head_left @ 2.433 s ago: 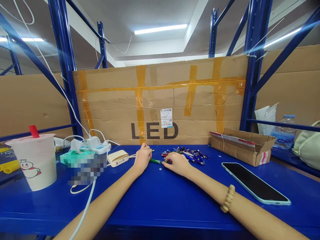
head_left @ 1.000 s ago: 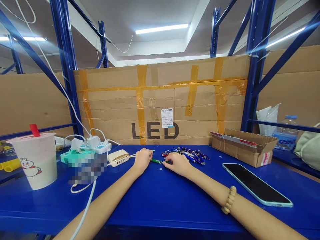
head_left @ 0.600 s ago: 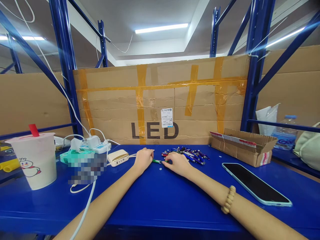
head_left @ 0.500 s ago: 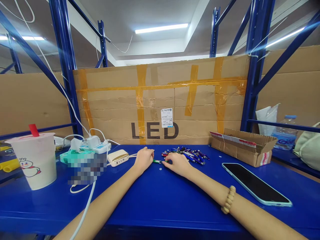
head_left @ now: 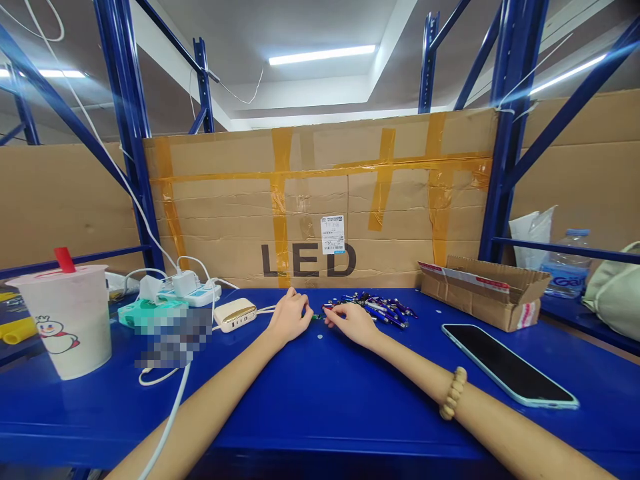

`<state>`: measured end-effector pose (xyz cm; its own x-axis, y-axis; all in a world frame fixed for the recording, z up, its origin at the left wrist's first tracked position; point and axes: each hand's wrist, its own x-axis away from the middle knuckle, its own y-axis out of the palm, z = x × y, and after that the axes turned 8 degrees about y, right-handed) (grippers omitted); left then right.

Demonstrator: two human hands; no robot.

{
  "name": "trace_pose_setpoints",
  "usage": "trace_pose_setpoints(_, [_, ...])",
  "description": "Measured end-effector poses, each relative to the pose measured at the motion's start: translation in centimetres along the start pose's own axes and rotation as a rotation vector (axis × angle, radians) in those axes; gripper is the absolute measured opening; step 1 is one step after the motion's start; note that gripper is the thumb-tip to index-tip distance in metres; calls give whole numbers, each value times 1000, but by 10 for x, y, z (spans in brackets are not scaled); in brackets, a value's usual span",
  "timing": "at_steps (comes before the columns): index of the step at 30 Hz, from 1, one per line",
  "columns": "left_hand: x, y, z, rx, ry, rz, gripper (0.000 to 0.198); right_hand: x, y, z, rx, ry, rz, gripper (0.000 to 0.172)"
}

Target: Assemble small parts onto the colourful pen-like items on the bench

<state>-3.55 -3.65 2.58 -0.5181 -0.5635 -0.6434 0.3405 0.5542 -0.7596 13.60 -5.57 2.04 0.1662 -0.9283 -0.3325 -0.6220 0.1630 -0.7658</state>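
Between my two hands a small part of a thin green pen shows low over the blue tabletop; the rest is covered by fingers. My left hand is closed around its left end, with the fingers curled. My right hand is on the other side, thumb and fingers drawn together at the tips; what they pinch is too small to make out. Right behind the right hand lies a loose pile of pens, mostly blue, with some silver and dark parts.
A phone and an open cardboard box are at right. On the left stand a white cup, a white-and-gold hub and a power strip with cables. A large cardboard sheet closes off the back.
My left hand has turned, its fingers now lower and further right. The right hand's fingertips have drawn together, and less of the green pen shows between the hands.
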Motion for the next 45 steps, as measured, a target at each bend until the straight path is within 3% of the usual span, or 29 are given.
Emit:
trace_pose_setpoints(11, [1, -6, 4, 65, 140, -63, 11, -2, 0, 2, -108, 90, -84, 48])
trace_pose_setpoints(26, [0, 1, -2, -11, 87, -82, 14, -4, 0, -3, -479, 248, -126, 40])
trace_pose_setpoints(29, [0, 3, -3, -1, 91, -67, 15, -5, 2, 0, -418, 220, -113, 41])
trace_pose_setpoints(35, [0, 4, -5, -3, 45, 22, 14, 1, -2, 0, -46, -7, -20, 42])
trace_pose_setpoints(39, [-1, 3, -3, -14, 33, 26, 15, 7, -9, -6, 126, -2, 9, 41])
trace_pose_setpoints(45, [-2, 3, -2, -34, 42, -19, 17, 7, -12, -7, 183, -24, 12, 39])
